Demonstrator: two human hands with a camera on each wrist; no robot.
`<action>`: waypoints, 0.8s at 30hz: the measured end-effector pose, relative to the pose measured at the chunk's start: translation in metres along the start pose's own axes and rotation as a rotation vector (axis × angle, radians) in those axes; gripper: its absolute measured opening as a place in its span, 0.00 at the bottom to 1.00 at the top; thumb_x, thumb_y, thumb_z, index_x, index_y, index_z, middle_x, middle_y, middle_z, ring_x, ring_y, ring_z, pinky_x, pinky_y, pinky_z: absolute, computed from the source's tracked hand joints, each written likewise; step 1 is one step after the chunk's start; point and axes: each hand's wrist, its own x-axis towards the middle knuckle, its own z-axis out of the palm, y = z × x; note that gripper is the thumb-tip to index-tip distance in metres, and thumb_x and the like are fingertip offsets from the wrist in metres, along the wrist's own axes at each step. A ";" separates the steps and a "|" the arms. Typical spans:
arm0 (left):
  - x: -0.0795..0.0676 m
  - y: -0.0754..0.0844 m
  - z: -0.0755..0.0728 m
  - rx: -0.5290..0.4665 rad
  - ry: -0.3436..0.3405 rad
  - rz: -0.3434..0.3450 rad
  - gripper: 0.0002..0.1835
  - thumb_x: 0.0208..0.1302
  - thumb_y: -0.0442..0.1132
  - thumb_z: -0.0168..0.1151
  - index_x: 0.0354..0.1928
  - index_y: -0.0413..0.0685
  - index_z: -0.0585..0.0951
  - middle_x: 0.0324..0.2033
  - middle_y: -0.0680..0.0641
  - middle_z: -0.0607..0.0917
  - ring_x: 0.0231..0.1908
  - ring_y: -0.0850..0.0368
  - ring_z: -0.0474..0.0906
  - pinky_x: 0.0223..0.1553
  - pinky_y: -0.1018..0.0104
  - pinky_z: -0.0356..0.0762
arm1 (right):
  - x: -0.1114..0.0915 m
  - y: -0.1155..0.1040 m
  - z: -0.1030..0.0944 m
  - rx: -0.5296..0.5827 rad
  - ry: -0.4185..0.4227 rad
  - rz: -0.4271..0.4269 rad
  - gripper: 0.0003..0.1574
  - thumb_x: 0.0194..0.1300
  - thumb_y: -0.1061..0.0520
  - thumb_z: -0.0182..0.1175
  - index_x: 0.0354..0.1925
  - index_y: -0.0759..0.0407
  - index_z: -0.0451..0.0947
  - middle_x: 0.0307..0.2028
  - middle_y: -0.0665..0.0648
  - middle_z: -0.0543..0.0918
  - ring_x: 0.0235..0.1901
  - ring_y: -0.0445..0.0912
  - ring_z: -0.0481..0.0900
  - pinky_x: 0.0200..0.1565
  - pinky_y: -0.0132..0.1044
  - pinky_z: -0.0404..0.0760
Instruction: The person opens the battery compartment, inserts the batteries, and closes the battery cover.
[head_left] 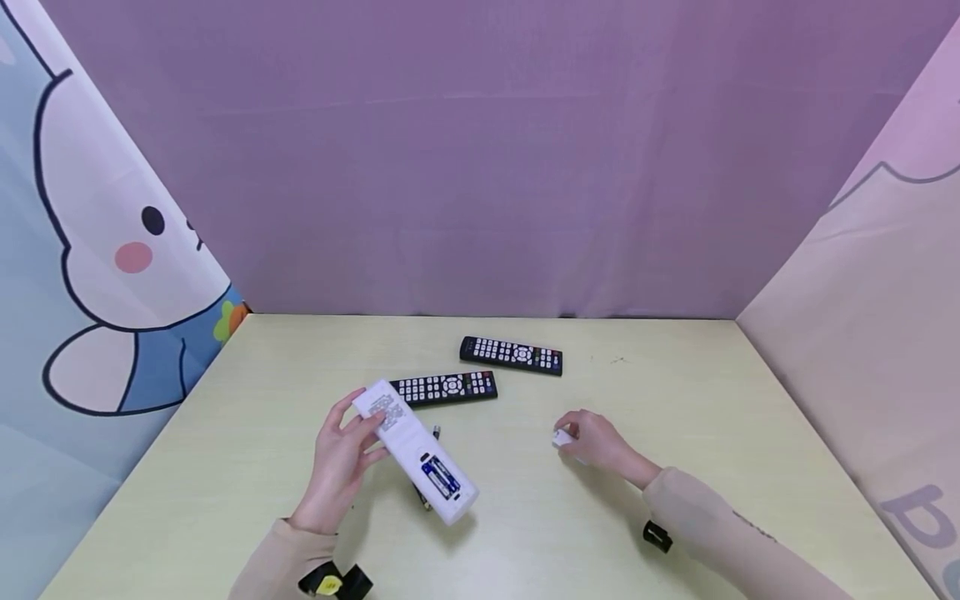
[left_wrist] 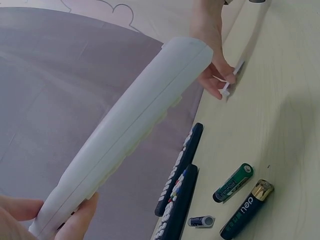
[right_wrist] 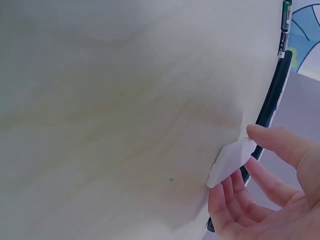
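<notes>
My left hand (head_left: 335,471) grips a white remote control (head_left: 405,433) at its far end and holds it tilted above the table. Its back faces up in the head view, where two blue batteries (head_left: 440,477) lie in the uncovered battery compartment. Off to the right, my right hand (head_left: 600,443) pinches a small white battery cover (right_wrist: 232,162) between thumb and fingers, low over the tabletop. Whether the cover touches the table, I cannot tell. Under the remote lie loose batteries, mostly hidden from the head; the left wrist view shows a green battery (left_wrist: 233,182), a dark deli battery (left_wrist: 247,210) and a smaller one (left_wrist: 201,221).
Two black remote controls lie buttons up farther back: one (head_left: 512,355) near the rear of the pale wooden table (head_left: 675,367), the other (head_left: 450,387) partly behind the white remote. A purple cloth (head_left: 480,167) hangs along the back edge, with printed cloths at both sides.
</notes>
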 end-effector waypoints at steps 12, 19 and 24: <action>0.000 -0.001 0.000 -0.009 -0.001 -0.001 0.30 0.59 0.27 0.51 0.61 0.52 0.57 0.36 0.53 0.79 0.32 0.58 0.80 0.35 0.63 0.79 | -0.001 -0.004 -0.002 0.196 0.042 -0.018 0.20 0.47 0.67 0.63 0.42 0.67 0.76 0.29 0.55 0.78 0.28 0.44 0.74 0.27 0.30 0.77; -0.001 -0.002 0.000 -0.011 0.001 0.001 0.29 0.59 0.27 0.51 0.61 0.52 0.58 0.36 0.53 0.79 0.32 0.58 0.80 0.34 0.64 0.80 | -0.004 -0.014 -0.004 0.276 0.048 -0.018 0.21 0.47 0.67 0.63 0.43 0.66 0.76 0.31 0.56 0.79 0.30 0.44 0.75 0.27 0.31 0.77; -0.001 -0.002 0.001 -0.019 -0.003 0.006 0.29 0.59 0.27 0.50 0.61 0.52 0.58 0.35 0.53 0.79 0.32 0.58 0.80 0.33 0.65 0.80 | -0.009 -0.021 -0.007 0.302 0.056 -0.093 0.22 0.47 0.66 0.63 0.44 0.67 0.75 0.34 0.59 0.79 0.33 0.48 0.76 0.28 0.29 0.78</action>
